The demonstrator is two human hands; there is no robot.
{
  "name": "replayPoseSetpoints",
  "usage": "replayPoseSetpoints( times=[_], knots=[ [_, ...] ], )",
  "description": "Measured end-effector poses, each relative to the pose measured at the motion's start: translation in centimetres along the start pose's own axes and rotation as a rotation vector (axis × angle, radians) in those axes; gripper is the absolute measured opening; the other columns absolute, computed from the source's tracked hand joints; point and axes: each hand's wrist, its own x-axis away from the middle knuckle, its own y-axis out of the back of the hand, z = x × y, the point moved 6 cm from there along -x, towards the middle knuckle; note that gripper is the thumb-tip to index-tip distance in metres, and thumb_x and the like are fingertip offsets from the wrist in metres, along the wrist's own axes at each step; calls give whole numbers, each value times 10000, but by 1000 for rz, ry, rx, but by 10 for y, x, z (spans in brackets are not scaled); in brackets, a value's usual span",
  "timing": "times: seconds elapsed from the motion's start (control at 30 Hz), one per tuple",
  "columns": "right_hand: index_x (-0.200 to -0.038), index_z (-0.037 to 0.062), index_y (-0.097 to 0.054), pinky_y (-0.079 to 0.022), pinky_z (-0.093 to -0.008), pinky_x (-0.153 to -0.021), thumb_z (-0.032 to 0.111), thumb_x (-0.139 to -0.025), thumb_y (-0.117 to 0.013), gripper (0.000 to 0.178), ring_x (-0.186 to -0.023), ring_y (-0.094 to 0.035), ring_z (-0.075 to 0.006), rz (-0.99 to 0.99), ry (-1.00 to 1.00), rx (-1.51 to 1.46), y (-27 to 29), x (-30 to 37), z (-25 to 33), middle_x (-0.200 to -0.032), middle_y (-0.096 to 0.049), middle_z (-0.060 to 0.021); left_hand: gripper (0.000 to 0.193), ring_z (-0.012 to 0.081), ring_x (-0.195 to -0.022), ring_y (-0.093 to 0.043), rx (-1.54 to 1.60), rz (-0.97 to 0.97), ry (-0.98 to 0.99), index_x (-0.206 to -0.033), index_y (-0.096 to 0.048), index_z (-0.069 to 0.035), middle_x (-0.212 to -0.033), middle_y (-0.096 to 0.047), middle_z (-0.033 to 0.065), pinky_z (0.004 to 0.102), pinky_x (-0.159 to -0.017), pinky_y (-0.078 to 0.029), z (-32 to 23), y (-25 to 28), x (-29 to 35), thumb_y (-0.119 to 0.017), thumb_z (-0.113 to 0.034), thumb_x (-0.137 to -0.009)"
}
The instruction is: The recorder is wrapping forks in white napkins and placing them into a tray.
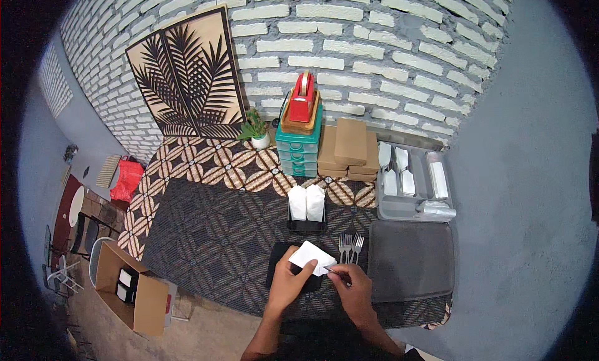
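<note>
My left hand (289,282) is closed on a folded white paper napkin (310,255), its thumb lying across the front. At the napkin's lower right corner my right hand (353,285) pinches a thin metal piece of cutlery (329,269); only a short dark bit shows, so its kind is unclear. Several forks (350,246) lie side by side just beyond my right hand, tines pointing away. Below the napkin is a black mat or tray (279,261), partly covered by my hands. A black holder (307,226) with two white wrapped napkin bundles (306,202) stands beyond.
At right a grey compartment tray (399,209) holds wrapped bundles, with its dark translucent lid (410,261) nearer me. Brown boxes (350,143), a teal drawer unit (298,152) topped by a red tape dispenser (302,99), and a potted plant (256,130) line the wall. An open carton (150,298) is lower left.
</note>
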Motion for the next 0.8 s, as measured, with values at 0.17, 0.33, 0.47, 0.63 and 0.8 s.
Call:
replayPoseSetpoints(
  times=[0.17,0.33,0.47,0.63,0.8],
  knots=[
    [-927,27,-627,-520,-267,-624,57,-807,-714,151,-728,-650,-145,-62,92,-8,-2,0,-3,-864,-658,-86,169,79,-806,-552,29,-26,-7,-955,-562,7,-834,-606,31,246,-724,-448,2,-2,-2,-657,-99,-862],
    [-999,37,-607,-470,-357,-827,144,-821,-698,227,-867,-611,-250,-124,191,106,3,-9,6,-972,-639,-116,161,177,-879,-563,-145,-130,-259,-901,-611,-23,-895,-577,61,309,-777,-448,-4,-2,-7,-697,-46,-766],
    [-1024,27,-594,-441,-353,-873,183,-874,-654,225,-914,-593,-214,-222,93,60,21,-8,-12,-1013,-621,-101,185,262,-996,-512,-565,-197,-774,-824,-680,-121,-937,-539,54,391,-860,-411,-33,-11,5,-745,-87,-654],
    [-1029,31,-598,-450,-307,-804,242,-935,-592,231,-876,-564,-131,203,-662,-951,2,5,-45,-925,-607,-39,238,251,-1062,-406,-805,-190,-1255,-825,-706,-245,-944,-463,-7,407,-836,-402,-21,-29,18,-788,-205,-605],
    [-1044,15,-597,-462,-254,-728,262,-900,-641,289,-808,-569,-104,279,-562,-652,8,1,-59,-900,-622,-44,249,243,-1051,-406,-852,-98,-1316,-815,-703,-287,-953,-446,-7,393,-826,-407,-7,-46,13,-780,-130,-638]
  ],
)
